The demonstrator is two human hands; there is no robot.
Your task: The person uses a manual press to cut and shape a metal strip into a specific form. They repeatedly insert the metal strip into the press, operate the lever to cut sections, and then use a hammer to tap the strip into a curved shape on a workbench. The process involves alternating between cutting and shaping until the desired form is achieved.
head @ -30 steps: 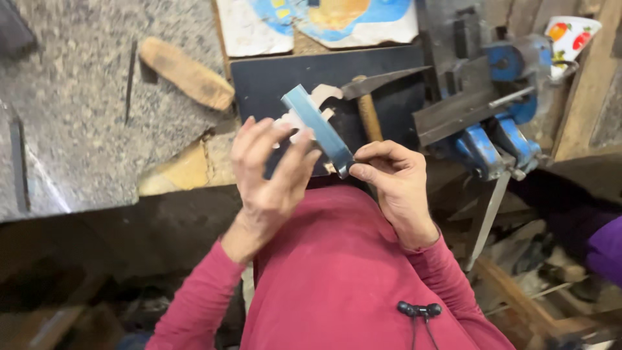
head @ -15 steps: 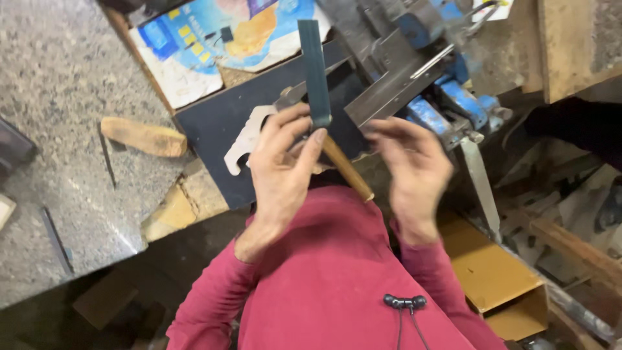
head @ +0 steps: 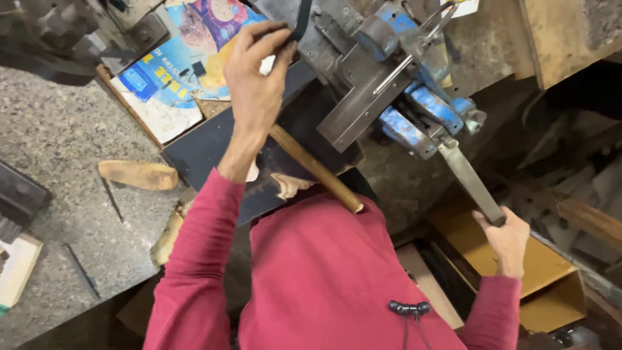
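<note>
Left hand (head: 256, 84) pinched the dark metal strip (head: 302, 18) into the blue bench vise (head: 414, 97) just beside it — right hand (head: 507, 236) gripped the vise handle (head: 468, 175), so clamping looked unfinished — hammer (head: 314, 168) idle below the left wrist.

The dark teal metal strip (head: 302, 18) is narrow and flat, standing nearly upright at the top edge of the view, its upper part cut off by the frame. Its lower end sits at the jaws of the blue bench vise (head: 414, 91), pinched between the thumb and fingers (head: 275, 35) of the left hand (head: 256, 84). The vise is worn, its blue paint chipped, with grey steel jaw plates, and lies tilted across the desk (head: 58, 149). Its long flat steel handle (head: 470, 178) slants down toward the lower right, where the right hand (head: 505, 240) grips its end.
</note>
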